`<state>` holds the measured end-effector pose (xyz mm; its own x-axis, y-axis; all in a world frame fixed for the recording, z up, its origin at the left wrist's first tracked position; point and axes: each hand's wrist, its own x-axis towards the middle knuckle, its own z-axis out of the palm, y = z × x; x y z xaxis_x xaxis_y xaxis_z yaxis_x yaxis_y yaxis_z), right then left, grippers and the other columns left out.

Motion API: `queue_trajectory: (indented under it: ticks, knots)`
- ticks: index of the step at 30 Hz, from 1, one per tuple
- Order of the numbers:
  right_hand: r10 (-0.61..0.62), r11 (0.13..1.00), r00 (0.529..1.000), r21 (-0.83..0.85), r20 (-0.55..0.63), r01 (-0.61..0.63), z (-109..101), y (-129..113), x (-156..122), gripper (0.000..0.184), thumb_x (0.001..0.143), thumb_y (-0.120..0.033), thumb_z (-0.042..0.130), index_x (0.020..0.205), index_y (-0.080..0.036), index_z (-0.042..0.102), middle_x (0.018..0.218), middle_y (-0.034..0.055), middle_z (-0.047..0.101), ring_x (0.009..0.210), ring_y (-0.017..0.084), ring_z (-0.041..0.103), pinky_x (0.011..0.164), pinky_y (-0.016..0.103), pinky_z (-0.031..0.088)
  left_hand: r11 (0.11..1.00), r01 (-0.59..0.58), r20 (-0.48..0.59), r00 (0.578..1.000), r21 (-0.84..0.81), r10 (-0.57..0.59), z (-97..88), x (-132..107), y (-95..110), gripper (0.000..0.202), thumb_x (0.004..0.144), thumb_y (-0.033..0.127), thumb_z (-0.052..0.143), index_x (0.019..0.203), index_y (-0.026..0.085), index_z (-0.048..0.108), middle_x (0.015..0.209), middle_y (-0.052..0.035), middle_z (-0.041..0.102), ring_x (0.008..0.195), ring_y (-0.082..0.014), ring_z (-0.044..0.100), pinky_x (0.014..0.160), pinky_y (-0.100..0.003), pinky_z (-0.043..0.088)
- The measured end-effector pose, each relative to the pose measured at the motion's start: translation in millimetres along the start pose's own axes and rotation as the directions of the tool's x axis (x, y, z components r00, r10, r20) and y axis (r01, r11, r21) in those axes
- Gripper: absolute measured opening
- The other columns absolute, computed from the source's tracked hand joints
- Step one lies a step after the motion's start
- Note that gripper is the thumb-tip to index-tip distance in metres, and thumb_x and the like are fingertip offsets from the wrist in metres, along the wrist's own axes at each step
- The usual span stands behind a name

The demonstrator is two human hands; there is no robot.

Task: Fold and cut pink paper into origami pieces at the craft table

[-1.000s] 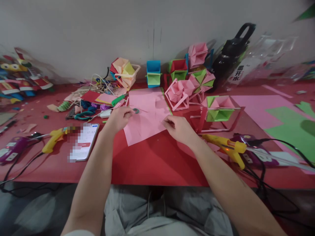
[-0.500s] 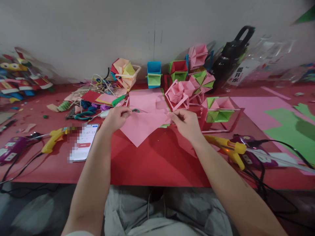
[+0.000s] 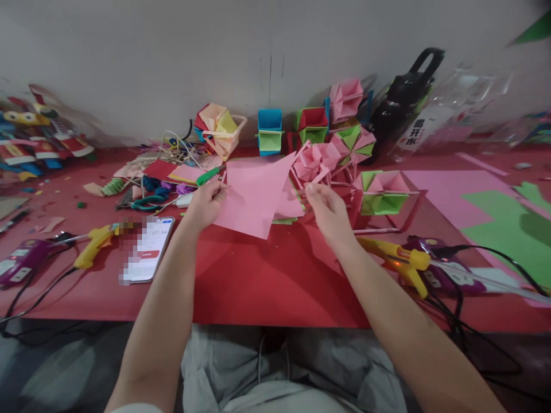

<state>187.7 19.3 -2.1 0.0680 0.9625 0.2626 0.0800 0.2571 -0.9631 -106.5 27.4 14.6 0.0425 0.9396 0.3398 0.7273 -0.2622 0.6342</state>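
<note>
A square sheet of pink paper (image 3: 253,198), with a bent surface and its far right corner raised, is held over the red table. My left hand (image 3: 207,203) pinches its left edge between thumb and fingers. To the right of the sheet, and apart from it, is my right hand (image 3: 326,209), with loosely curled fingers and nothing visible in them. Under the sheet lies a stack of paper (image 3: 290,203), pink with green edges, partly hidden.
Folded paper models (image 3: 313,160) line the back. A phone (image 3: 150,249) and a glue gun (image 3: 93,245) lie left; another glue gun (image 3: 398,258) lies right, with cables. Behind stand a black bottle (image 3: 396,109) and craft scraps (image 3: 161,172).
My right hand has let go of the sheet's right corner. The sheet, earlier bent with a point towards me, has opened out, its right side lifting away from me.
</note>
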Motion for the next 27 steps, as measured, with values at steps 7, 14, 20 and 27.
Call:
queue_trajectory:
  ticks: [7, 14, 20, 27]
  knots:
    - [0.079, 0.996, 0.979, 0.016, 0.190, -0.084, 13.4, -1.4, -9.5, 0.051, 0.082, -0.061, 0.073, 0.111, -0.020, 0.067, 0.115, 0.0113, 0.074, 0.106, 0.025, 0.070, 0.089, 0.039, 0.057, 0.987, 0.010, 0.123, 0.992, -0.162, 0.010, 14.2, -2.5, 18.7, 0.018, 0.090, 0.031, 0.050, 0.091, 0.017, 0.061, 0.090, -0.0066, 0.067, 0.087, -0.0204, 0.061, 0.080, -0.033, 0.051]
    - [-0.046, 0.999, 0.996, -0.019, 0.074, 0.047, 0.6, -3.1, -3.2, 0.033, 0.090, -0.054, 0.065, 0.085, -0.022, 0.068, 0.082, 0.0034, 0.069, 0.084, 0.022, 0.067, 0.078, 0.035, 0.055, 0.980, -0.087, 0.331, 0.933, -0.177, 0.142, 18.1, -5.8, 21.0, 0.019, 0.091, 0.031, 0.049, 0.085, 0.017, 0.061, 0.086, -0.0047, 0.065, 0.081, -0.0181, 0.059, 0.077, -0.032, 0.049]
    - [-0.028, 1.000, 0.999, -0.009, 0.018, 0.028, -4.0, -1.9, 1.8, 0.029, 0.090, -0.046, 0.062, 0.073, -0.024, 0.059, 0.067, 0.0001, 0.058, 0.068, 0.019, 0.061, 0.068, 0.032, 0.052, 0.985, -0.118, 0.365, 0.917, -0.127, 0.157, 18.6, -6.3, 18.8, 0.018, 0.091, 0.029, 0.049, 0.085, 0.017, 0.061, 0.086, -0.0039, 0.065, 0.081, -0.0178, 0.059, 0.076, -0.031, 0.047]
    - [-0.030, 0.997, 0.998, 0.076, -0.050, 0.033, -3.7, -3.6, 1.9, 0.024, 0.087, -0.046, 0.068, 0.079, -0.024, 0.066, 0.072, -0.0002, 0.060, 0.069, 0.017, 0.059, 0.068, 0.031, 0.052, 0.993, -0.097, 0.452, 0.884, -0.070, 0.118, 16.5, -10.0, 27.4, 0.024, 0.093, 0.033, 0.049, 0.084, 0.017, 0.064, 0.083, -0.0039, 0.063, 0.087, -0.0202, 0.059, 0.084, -0.034, 0.048]
